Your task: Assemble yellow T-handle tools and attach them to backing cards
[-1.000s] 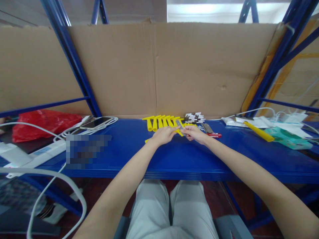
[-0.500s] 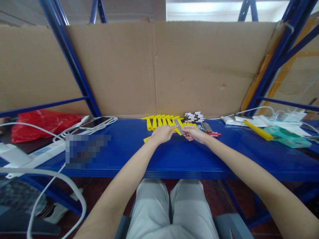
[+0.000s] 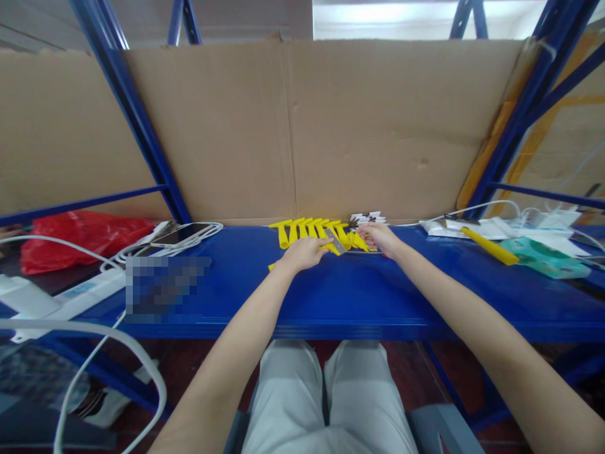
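My left hand (image 3: 305,252) is closed around the yellow handle of a scraper (image 3: 336,242), whose flat grey metal blade points up and to the right. The handle's other end (image 3: 271,267) peeks out left of the wrist. Over a heap of small yellow pieces (image 3: 355,241) is my right hand (image 3: 380,238), its fingers pinched together; what they grip, if anything, is too small to make out. Several yellow handles (image 3: 302,229) lie in a row behind my left hand. Small white-and-dark pieces (image 3: 366,218) are piled behind my right hand.
Cardboard (image 3: 212,139) walls the back of the blue table (image 3: 236,284). On the left lie a red bag (image 3: 85,239), a phone (image 3: 182,234), cables and a power strip (image 3: 89,290). A yellow tube-like piece (image 3: 489,246) and a green packet (image 3: 543,258) are on the right.
My right hand has left the scraper's blade and moved right and slightly back to the small yellow pieces. The scraper stays in my left hand, almost unmoved.
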The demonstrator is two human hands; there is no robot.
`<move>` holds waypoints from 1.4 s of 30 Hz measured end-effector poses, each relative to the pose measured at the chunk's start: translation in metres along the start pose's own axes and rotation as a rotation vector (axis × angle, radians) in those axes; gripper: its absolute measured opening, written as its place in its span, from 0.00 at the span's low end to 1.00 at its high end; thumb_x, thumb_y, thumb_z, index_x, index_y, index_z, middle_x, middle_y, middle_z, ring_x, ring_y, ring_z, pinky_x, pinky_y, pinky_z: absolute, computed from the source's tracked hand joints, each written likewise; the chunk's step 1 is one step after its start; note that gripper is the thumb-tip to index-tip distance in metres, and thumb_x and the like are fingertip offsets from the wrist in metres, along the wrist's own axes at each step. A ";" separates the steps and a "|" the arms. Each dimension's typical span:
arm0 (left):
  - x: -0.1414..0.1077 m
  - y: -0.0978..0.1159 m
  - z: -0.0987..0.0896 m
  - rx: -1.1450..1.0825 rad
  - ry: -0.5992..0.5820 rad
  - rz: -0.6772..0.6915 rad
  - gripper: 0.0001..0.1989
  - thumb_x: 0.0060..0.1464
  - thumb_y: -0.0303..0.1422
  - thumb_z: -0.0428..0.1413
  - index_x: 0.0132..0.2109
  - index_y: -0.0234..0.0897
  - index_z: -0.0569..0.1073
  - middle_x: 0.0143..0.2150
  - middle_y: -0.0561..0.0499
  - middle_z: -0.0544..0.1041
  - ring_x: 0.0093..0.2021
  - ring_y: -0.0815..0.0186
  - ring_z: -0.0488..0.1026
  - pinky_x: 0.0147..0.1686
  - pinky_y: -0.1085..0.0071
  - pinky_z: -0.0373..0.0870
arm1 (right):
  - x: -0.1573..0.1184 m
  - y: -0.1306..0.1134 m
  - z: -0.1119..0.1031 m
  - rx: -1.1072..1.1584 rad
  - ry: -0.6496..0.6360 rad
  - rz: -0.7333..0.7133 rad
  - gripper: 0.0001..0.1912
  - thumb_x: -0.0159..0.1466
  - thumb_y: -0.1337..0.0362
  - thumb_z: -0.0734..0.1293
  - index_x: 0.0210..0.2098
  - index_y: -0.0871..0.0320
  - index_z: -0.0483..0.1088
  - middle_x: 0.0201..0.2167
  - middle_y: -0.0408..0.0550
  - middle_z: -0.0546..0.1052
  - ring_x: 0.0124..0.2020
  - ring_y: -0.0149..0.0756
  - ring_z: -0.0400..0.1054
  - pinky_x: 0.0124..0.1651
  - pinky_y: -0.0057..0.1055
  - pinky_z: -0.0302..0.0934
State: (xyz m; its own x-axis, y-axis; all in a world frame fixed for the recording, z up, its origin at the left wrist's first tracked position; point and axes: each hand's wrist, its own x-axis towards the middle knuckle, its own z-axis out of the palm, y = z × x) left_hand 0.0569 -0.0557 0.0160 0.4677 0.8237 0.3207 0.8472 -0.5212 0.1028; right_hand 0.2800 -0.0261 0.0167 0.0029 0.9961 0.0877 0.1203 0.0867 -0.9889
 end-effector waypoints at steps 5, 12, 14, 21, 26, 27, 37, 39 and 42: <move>0.001 -0.001 0.000 -0.022 -0.027 0.009 0.20 0.61 0.36 0.51 0.59 0.48 0.71 0.55 0.49 0.76 0.53 0.57 0.74 0.52 0.62 0.68 | 0.025 -0.012 -0.025 0.011 0.186 -0.119 0.07 0.56 0.67 0.67 0.24 0.59 0.64 0.16 0.38 0.62 0.14 0.21 0.48 0.15 0.21 0.39; 0.002 -0.002 0.006 -0.047 -0.027 0.045 0.20 0.62 0.36 0.50 0.60 0.46 0.70 0.57 0.50 0.74 0.56 0.58 0.72 0.56 0.63 0.66 | 0.033 0.014 -0.027 -0.644 0.308 -0.191 0.08 0.54 0.70 0.64 0.19 0.59 0.66 0.19 0.45 0.71 0.24 0.31 0.64 0.29 0.26 0.57; 0.003 -0.003 0.007 -0.045 -0.015 0.058 0.21 0.62 0.35 0.50 0.61 0.45 0.69 0.59 0.50 0.73 0.57 0.59 0.71 0.56 0.64 0.65 | 0.029 0.020 -0.029 -0.894 0.243 -0.135 0.05 0.54 0.71 0.64 0.23 0.59 0.71 0.26 0.49 0.77 0.32 0.36 0.70 0.36 0.27 0.60; 0.006 -0.007 0.012 -0.058 -0.008 0.076 0.21 0.61 0.36 0.51 0.60 0.44 0.70 0.59 0.50 0.73 0.58 0.60 0.70 0.57 0.66 0.65 | 0.009 0.010 -0.030 -1.295 0.165 0.081 0.13 0.60 0.62 0.64 0.37 0.61 0.77 0.42 0.60 0.79 0.49 0.46 0.72 0.47 0.32 0.64; 0.006 -0.008 0.013 -0.053 0.005 0.090 0.21 0.61 0.36 0.50 0.60 0.44 0.69 0.59 0.51 0.73 0.57 0.60 0.70 0.56 0.65 0.66 | 0.007 0.008 -0.024 -1.366 0.177 0.108 0.18 0.60 0.58 0.66 0.45 0.64 0.75 0.46 0.65 0.77 0.52 0.48 0.71 0.50 0.36 0.64; 0.006 -0.008 0.014 -0.052 0.008 0.091 0.21 0.62 0.36 0.50 0.60 0.44 0.69 0.59 0.50 0.73 0.57 0.60 0.71 0.55 0.65 0.66 | 0.008 0.009 -0.023 -1.372 0.180 0.103 0.20 0.59 0.58 0.67 0.46 0.64 0.74 0.46 0.65 0.77 0.52 0.48 0.71 0.50 0.36 0.64; 0.007 -0.009 0.015 -0.048 0.028 0.114 0.21 0.62 0.37 0.50 0.61 0.44 0.69 0.57 0.48 0.74 0.55 0.59 0.72 0.53 0.65 0.67 | 0.010 0.012 -0.021 -1.417 0.172 0.087 0.22 0.57 0.63 0.68 0.49 0.64 0.73 0.46 0.65 0.77 0.52 0.48 0.71 0.51 0.36 0.63; 0.007 -0.009 0.015 -0.049 0.028 0.117 0.21 0.62 0.36 0.50 0.61 0.44 0.69 0.57 0.48 0.74 0.55 0.59 0.72 0.53 0.65 0.67 | 0.009 0.011 -0.021 -1.425 0.161 0.081 0.22 0.57 0.63 0.68 0.49 0.65 0.73 0.46 0.66 0.77 0.52 0.49 0.71 0.51 0.36 0.63; 0.007 -0.009 0.014 -0.044 0.033 0.120 0.21 0.61 0.37 0.51 0.61 0.44 0.69 0.57 0.48 0.75 0.54 0.60 0.73 0.53 0.65 0.67 | 0.008 0.010 -0.021 -1.436 0.136 0.078 0.22 0.57 0.63 0.67 0.50 0.65 0.73 0.46 0.66 0.77 0.52 0.48 0.71 0.51 0.36 0.63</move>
State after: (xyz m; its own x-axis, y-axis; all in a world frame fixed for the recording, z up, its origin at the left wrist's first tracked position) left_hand 0.0565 -0.0424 0.0038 0.5556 0.7476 0.3640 0.7737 -0.6251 0.1029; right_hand 0.3016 -0.0176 0.0098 0.1387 0.9816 0.1316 0.9903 -0.1363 -0.0272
